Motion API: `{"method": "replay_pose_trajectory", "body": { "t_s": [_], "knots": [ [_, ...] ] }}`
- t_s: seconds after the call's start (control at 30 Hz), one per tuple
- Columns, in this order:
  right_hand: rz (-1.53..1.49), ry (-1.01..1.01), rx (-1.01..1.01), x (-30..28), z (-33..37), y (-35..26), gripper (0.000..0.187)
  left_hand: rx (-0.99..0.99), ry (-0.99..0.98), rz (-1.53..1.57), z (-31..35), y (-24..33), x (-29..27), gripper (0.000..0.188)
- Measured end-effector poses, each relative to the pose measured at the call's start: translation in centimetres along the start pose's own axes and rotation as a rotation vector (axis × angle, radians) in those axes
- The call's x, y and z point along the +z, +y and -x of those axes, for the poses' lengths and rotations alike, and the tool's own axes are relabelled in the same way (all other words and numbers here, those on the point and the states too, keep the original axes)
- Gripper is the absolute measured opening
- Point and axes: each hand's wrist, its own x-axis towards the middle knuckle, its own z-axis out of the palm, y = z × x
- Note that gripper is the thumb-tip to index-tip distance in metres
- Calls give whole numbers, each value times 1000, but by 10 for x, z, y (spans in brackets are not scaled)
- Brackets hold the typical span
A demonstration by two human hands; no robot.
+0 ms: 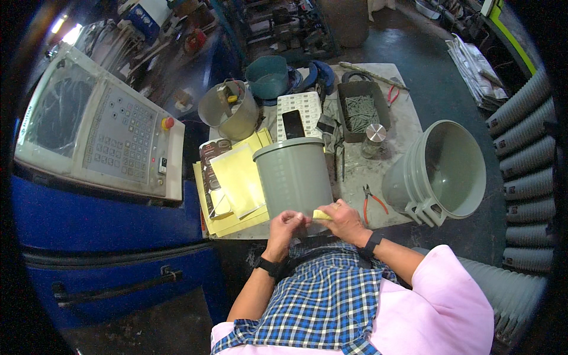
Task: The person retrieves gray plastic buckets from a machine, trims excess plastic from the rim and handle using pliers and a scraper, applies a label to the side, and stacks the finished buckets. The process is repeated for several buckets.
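Note:
A grey plastic bucket [297, 177] stands on the table right in front of me, its flat closed end facing up. At its near lower edge my left hand [285, 229] is closed, thumb and fingertips pinched together; whatever they may grip is too small to make out. Close beside it, my right hand [343, 221] is closed around a small yellow object [321, 215], held against the bucket's lower part. The hand hides most of that object. To the right lie orange-handled pliers [374, 205], and a second grey bucket [408, 177] is tipped with its mouth toward the right.
Yellow sheets [239, 177] lie left of the bucket. Behind it are a phone [292, 124], a bin of nails [362, 112], a glass jar [374, 148], a pail with tools [229, 115] and a teal tub [267, 77]. A machine control panel [121, 136] stands left; stacked grey buckets [526, 160] stand right.

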Motion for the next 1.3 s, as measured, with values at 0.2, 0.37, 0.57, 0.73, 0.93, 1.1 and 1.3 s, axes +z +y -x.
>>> {"method": "replay_pose_trajectory", "body": {
  "t_s": [0.2, 0.37, 0.57, 0.73, 0.93, 1.1, 1.3],
  "knots": [
    [-66, -4, 595, 23, 25, 81, 33, -16, 313, 224, 9, -18, -58, 21],
    [-67, 65, 718, 48, 33, 143, 41, -145, 454, 337, 6, -73, -121, 16],
    [95, 122, 809, 41, 28, 171, 33, -260, 741, 199, -26, -132, -198, 13],
    [124, -77, 908, 48, 64, 142, 33, -196, 672, -83, -90, -170, -254, 47],
    [73, -147, 985, 31, 72, 69, 30, -300, 662, -204, -153, -162, -254, 45],
    [-27, 197, 1026, -4, 27, 8, 20, -34, 923, -215, -127, -90, -216, 24],
    [-442, -35, 689, 5, -65, -88, 24, 881, 583, -858, -43, 3, -194, 21]
  ]
}}
